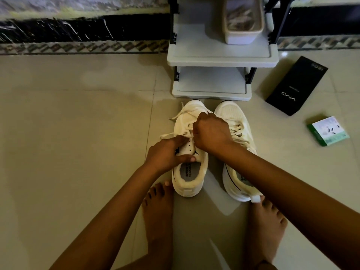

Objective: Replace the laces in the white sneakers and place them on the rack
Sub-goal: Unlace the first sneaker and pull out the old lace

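Two white sneakers stand side by side on the tiled floor, toes toward the rack. My left hand (167, 154) grips the tongue of the left sneaker (190, 180), thumb at the collar and forefinger on the tongue. My right hand (211, 133) is curled above the same shoe's eyelets and pinches its white lace (169, 135), whose loose ends trail to the left. The right sneaker (232, 114) is laced, and my right forearm crosses over it. The grey two-shelf rack (222, 60) stands just beyond the toes.
A beige basket (243, 36) sits on the rack's upper shelf. A black phone box (296, 85) and a small green-and-white box (328, 131) lie on the floor to the right. My bare feet (158, 217) rest behind the sneakers. A dark skirting runs along the wall.
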A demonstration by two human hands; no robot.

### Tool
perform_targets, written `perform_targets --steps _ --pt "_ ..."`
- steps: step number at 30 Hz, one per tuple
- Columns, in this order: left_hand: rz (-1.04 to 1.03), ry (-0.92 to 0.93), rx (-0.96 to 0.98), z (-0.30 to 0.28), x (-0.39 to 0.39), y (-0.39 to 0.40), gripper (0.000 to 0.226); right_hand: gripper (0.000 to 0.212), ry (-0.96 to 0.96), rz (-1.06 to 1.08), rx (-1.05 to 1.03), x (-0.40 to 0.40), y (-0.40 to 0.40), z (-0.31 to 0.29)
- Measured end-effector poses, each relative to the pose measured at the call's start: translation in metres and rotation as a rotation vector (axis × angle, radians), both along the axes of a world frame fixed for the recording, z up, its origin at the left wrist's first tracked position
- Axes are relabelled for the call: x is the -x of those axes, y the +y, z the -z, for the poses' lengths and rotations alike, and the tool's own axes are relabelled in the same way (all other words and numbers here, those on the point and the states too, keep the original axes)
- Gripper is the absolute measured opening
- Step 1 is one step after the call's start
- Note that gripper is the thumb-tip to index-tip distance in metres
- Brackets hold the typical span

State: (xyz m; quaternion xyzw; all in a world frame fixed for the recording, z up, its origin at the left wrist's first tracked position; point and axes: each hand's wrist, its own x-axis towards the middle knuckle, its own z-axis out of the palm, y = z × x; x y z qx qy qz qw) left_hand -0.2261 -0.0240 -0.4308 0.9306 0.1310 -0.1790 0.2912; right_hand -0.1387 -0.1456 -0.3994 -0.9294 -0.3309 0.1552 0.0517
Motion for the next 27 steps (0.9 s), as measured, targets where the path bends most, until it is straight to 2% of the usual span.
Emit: perform_targets --steps 3,4,7,8,10,12,14,16,19,21,24,26,27 --pt "0.006 0.021 -0.008 0.001 0.000 0.000 0.067 0.033 0.014 -0.025 0.012 -0.001 0.003 0.003" --pt "0.006 0.015 -0.012 0.002 0.000 0.000 0.065 0.032 0.115 0.016 -0.067 -0.001 0.003 0.001" --pt "0.004 0.012 -0.013 0.003 -0.002 0.001 0.065 0.019 0.700 0.226 -0.511 -0.002 0.006 -0.019" --pt "0.006 0.019 -0.008 0.002 -0.002 0.002 0.068 0.016 0.762 0.256 -0.629 -0.003 0.007 -0.025" --pt "0.005 0.022 0.007 0.001 -0.001 0.002 0.071 0.012 0.718 0.274 -0.689 -0.007 0.008 -0.027" --pt "0.006 0.017 0.012 0.000 -0.001 0.001 0.069 0.011 0.646 0.267 -0.587 -0.011 0.007 -0.020" --pt "-0.001 0.008 0.005 -0.001 0.000 0.000 0.064 0.018 0.461 0.155 -0.265 -0.011 0.002 -0.006" --pt "0.001 0.002 0.002 0.000 -0.001 0.000 0.064 0.039 0.242 0.016 0.029 -0.005 -0.003 0.004" --pt "0.006 0.002 0.029 0.003 -0.002 0.001 0.068 0.040 -0.037 -0.049 0.076 0.005 -0.003 0.009" --pt "0.011 0.012 0.039 0.004 -0.002 0.001 0.070 0.034 -0.113 -0.050 0.064 0.004 0.000 0.010" --pt "0.007 0.007 0.047 0.004 -0.002 0.001 0.074 0.028 -0.042 -0.025 0.048 -0.008 0.004 0.008" --pt "0.003 0.000 0.048 0.005 -0.002 0.001 0.073 0.020 0.224 0.070 -0.106 -0.016 0.004 0.000" --pt "0.001 0.002 0.050 0.006 -0.002 0.002 0.073 0.014 0.450 0.142 -0.245 -0.018 0.004 -0.008"
